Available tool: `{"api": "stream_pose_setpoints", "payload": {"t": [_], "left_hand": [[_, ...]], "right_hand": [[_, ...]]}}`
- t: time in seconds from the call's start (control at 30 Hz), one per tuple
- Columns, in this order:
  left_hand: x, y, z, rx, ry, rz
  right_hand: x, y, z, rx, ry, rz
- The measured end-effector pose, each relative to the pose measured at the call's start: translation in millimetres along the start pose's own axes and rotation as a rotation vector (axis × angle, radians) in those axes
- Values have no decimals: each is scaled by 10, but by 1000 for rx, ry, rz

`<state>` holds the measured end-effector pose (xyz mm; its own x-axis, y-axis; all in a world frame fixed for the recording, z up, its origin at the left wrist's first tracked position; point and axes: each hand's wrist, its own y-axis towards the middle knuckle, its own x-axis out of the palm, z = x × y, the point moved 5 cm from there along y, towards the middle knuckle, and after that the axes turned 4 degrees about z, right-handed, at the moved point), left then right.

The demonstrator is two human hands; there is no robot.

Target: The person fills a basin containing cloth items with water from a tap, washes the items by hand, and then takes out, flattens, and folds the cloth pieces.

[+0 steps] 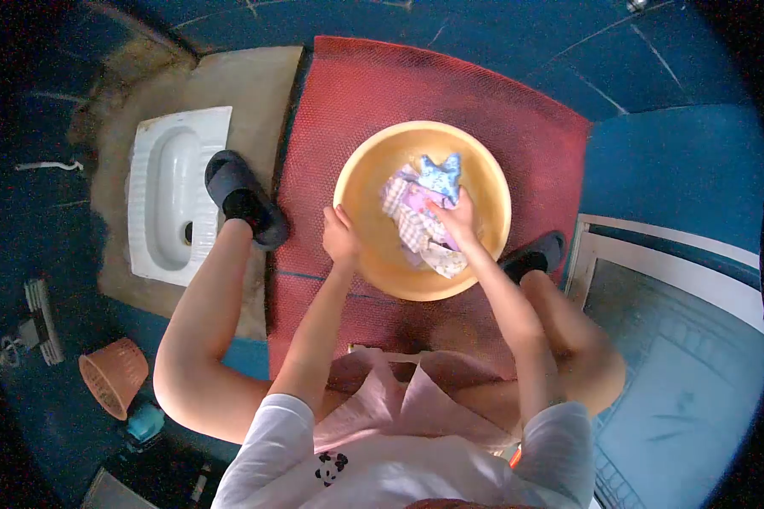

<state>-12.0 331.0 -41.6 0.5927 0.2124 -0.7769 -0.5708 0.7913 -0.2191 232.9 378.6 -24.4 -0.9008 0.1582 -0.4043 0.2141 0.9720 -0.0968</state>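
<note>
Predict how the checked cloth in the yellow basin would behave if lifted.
The checked cloth looks floppy, lying in soft folds, so it would probably sag. Bunched against the pink cloth, it may drag that along. It looks thin, so perhaps light unless soaked.

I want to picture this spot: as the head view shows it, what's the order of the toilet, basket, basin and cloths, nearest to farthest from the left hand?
From the left hand:
1. Basin: its rim is touching the hand.
2. Cloths: inside, to the right.
3. Toilet: left, beyond the left foot.
4. Basket: far left, nearer the body's side.
</note>
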Motion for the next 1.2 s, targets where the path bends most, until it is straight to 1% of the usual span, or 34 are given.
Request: {"api": "stream_pose_setpoints", "payload": {"t": [0.03, 0.07, 0.13, 0.17, 0.2, 0.27, 0.33, 0.37, 0.4, 0.47, 0.5, 0.57, 0.6, 0.67, 0.7, 0.73, 0.8, 0.83, 0.87, 0.97, 1.0, 1.07, 1.1, 1.13, 1.2], "left_hand": [[-28, -7, 6, 0, 3, -5], [-55, -9, 12, 1, -4, -9], [-137, -12, 78, 14, -36, 5], [-149, -9, 74, 15, -39, 3], [-146, -8, 60, 2, -9, -2], [-121, -6, 65, -9, 18, -8], [-120, 2, 48, -17, 22, 0], [-114, 9, 34, -18, 25, -1], [-108, 19, 11, -35, 19, 3], [-81, 43, -24, -53, 16, 7], [-54, 55, -33, -55, 18, -6], [-1, 85, -40, -59, 23, -19], [21, 102, -27, -35, 6, -1], [62, 130, -11, -12, -9, 17], [54, 146, 23, -23, -1, 7], [50, 163, 53, -34, 6, -4], [33, 206, 126, -38, 4, -9], [40, 227, 142, -42, 1, -16], [38, 246, 160, -43, 2, -13], [64, 288, 172, -40, 9, -32], [59, 294, 167, -50, 2, -24], [43, 318, 156, -60, -4, -13], [43, 326, 159, -56, -2, -10], [39, 327, 158, -52, 1, -7], [8, 302, 156, -48, 4, 4]], "right_hand": [[-98, -29, -128, 6, -140, 26], [-151, -57, -264, 3, -147, 29], [-185, -135, -480, 84, -399, 30], [-122, -229, -541, 10, -256, 50], [-52, -318, -499, 9, -259, 52], [90, -505, -554, -359, -400, 104], [343, -679, -506, -219, -414, -300], [477, -783, -548, -320, -519, -424], [611, -866, -568, -443, -761, -532], [723, -930, -548, -412, -687, -620], [749, -905, -504, -411, -686, -622], [763, -777, -448, -446, -612, -500], [771, -730, -408, -445, -610, -502], [667, -557, -312, -376, -808, -312], [701, -476, -62, -302, -800, -378], [747, -412, -14, -304, -797, -379], [823, -278, 143, -215, -945, -412], [880, -141, 139, -376, -926, -323], [915, -4, 217, -378, -923, -324], [957, 393, 132, -262, -946, -283], [1006, 419, 138, -264, -944, -284], [1006, 462, 153, -141, -860, -101], [998, 422, 136, -226, -852, -87], [930, 420, 165, -228, -853, -85], [910, 363, 198, -352, -1030, -479]]}}
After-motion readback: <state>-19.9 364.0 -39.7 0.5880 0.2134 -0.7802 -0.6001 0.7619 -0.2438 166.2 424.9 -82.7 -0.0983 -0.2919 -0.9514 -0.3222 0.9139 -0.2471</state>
